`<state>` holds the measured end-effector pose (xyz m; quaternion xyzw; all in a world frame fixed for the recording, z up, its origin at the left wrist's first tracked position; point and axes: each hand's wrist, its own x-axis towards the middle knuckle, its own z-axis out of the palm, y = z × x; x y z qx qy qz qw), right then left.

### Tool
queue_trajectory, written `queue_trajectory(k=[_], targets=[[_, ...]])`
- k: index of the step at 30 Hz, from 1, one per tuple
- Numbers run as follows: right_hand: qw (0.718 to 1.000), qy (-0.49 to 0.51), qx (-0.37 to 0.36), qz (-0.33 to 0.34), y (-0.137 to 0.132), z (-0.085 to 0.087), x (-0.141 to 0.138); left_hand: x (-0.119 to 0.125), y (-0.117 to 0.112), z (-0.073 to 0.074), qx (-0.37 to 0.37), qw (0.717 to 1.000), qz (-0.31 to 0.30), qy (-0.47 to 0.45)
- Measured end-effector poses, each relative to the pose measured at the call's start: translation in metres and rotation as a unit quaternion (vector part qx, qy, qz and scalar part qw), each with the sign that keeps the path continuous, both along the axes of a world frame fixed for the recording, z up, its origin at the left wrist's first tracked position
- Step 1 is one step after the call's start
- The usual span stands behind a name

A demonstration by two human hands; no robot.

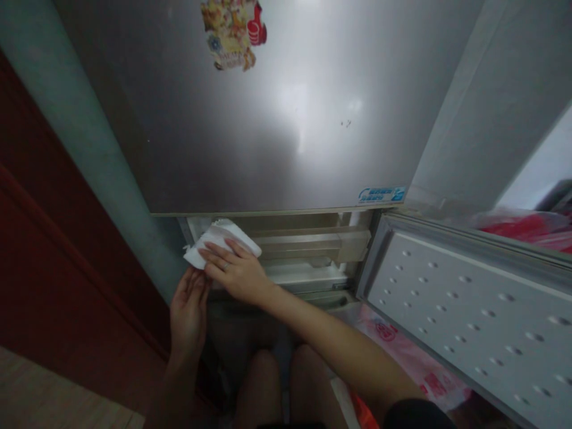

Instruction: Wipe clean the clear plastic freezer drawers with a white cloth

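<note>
Two half-open hands [188,310] [239,277] on tissue [226,231]

The right arm [335,345] is stretching from the near right toward the far left, its hand [239,274] turning its back upward, fingers extending leftward. The left hand [190,307] is rising from the near left, fingers bending close beside it. Two legs [259,387] are showing between the arms.

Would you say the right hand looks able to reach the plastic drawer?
Probably yes: the right hand is on the wipe close to the drawer, the door stands open, and most of the drawer's front is uncovered.
</note>
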<state>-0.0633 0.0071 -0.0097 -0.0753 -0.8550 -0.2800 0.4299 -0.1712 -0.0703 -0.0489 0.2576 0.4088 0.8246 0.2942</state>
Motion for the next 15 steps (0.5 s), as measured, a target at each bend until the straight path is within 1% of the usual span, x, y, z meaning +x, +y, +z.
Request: queue_trajectory(k=[3, 5, 7, 10, 12, 15], targets=[[1.000, 0.006, 0.018, 0.003, 0.004, 0.000, 0.025, -0.001, -0.002, 0.000, -0.008, 1.000, 0.003, 0.019], [1.000, 0.017, 0.013, 0.002, 0.006, -0.001, 0.046, -0.003, -0.003, -0.002, -0.014, 0.999, -0.001, 0.033], [0.999, 0.039, -0.008, -0.007, 0.008, -0.004, 0.069, -0.005, -0.003, -0.004, -0.016, 0.999, -0.008, 0.049], [0.994, 0.093, -0.046, -0.030, 0.012, -0.012, 0.107, -0.008, -0.003, -0.008, -0.024, 0.998, -0.020, 0.060], [0.985, 0.146, -0.073, -0.051, 0.016, -0.020, 0.134, -0.009, -0.003, -0.009, -0.031, 0.997, -0.017, 0.064], [0.957, 0.245, -0.120, -0.097, 0.022, -0.030, 0.168, -0.008, -0.004, -0.007, -0.048, 0.996, -0.005, 0.077]])
